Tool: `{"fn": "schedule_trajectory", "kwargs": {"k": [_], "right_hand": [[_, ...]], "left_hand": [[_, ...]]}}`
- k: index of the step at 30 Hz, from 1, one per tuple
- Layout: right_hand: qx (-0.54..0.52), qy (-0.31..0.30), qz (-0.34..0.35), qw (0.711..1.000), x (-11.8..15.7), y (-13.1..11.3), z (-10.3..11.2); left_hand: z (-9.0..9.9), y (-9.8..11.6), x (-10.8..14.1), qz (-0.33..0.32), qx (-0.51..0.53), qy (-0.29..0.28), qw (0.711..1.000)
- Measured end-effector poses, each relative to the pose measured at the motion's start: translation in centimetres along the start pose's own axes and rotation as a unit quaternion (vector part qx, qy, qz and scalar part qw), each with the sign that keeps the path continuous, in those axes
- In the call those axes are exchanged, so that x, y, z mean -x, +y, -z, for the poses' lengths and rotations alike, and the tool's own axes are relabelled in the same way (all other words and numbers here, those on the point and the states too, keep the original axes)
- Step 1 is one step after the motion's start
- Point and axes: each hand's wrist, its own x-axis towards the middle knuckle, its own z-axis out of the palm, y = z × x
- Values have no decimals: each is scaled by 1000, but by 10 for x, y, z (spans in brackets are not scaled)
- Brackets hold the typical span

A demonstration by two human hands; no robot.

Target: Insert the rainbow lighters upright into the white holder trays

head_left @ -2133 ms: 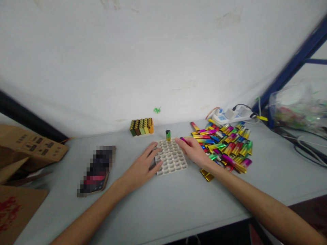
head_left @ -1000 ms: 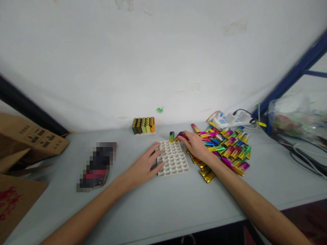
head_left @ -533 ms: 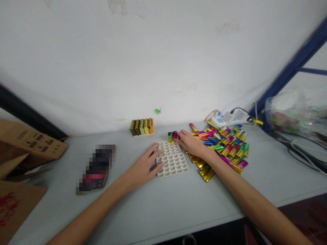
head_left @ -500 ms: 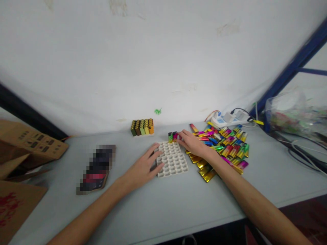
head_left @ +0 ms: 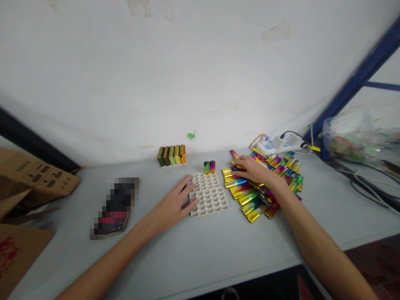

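Observation:
A white tray with rows of round-edged slots (head_left: 208,196) lies on the grey table. My left hand (head_left: 177,203) rests at its left edge, fingers spread, holding nothing. Two lighters, one green and gold (head_left: 206,168) and one magenta and gold (head_left: 212,167), stand upright in the tray's back row. To the right, my right hand (head_left: 251,168) reaches over a pile of shiny multicoloured lighters (head_left: 246,196); its fingers curl down onto the pile, and what lies under the fingertips is hard to make out.
Against the wall stands a filled tray of lighters (head_left: 172,156). A blurred phone (head_left: 116,206) and cardboard boxes (head_left: 37,173) are on the left. Behind the pile lies a power strip (head_left: 278,144) with cables. A plastic bag (head_left: 353,133) is at the far right.
My right hand has let go of the magenta lighter in the tray and moved right onto the pile, where several lighters have shifted. My left hand stays at the tray's edge.

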Motion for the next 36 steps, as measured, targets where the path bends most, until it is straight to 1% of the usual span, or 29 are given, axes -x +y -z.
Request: {"fn": "schedule_trajectory", "kwargs": {"k": [4, 6, 12, 15, 18, 20, 24, 26, 28, 31, 33, 36], "right_hand": [[1, -8, -43, 999, -3, -6, -8], [1, -1, -50, 999, -3, -9, -10], [-16, 13, -9, 1000, -5, -15, -2], [-64, 53, -3, 997, -6, -20, 2], [-147, 106, -49, 982, -6, -29, 3], [-203, 119, -73, 969, -6, -33, 0], [-297, 133, -80, 942, -9, -40, -11], [-334, 160, -83, 925, -12, -46, -16], [-360, 201, -88, 907, -14, -53, -19], [-392, 224, -93, 887, -17, -64, -22], [-396, 224, -91, 886, -18, -69, -23], [-370, 227, -78, 898, -19, -75, -26]], "left_hand": [[1, 0, -1, 2, -2, -2, 1000], [1, 0, -1, 1, -5, -2, 1000], [1, -1, -1, -9, -4, 6, 1000], [2, 0, -1, -2, -7, 3, 1000], [3, 1, -1, 1, -12, -1, 1000], [4, 2, -1, 0, -12, 0, 1000], [4, 2, -1, -3, -11, 3, 1000], [3, 2, -1, -5, -12, 5, 1000], [3, 2, -1, -6, -13, 7, 1000], [3, 3, -1, -3, -14, 5, 1000], [3, 3, -1, 0, -15, -1, 1000], [3, 2, -1, 0, -17, -6, 1000]]}}
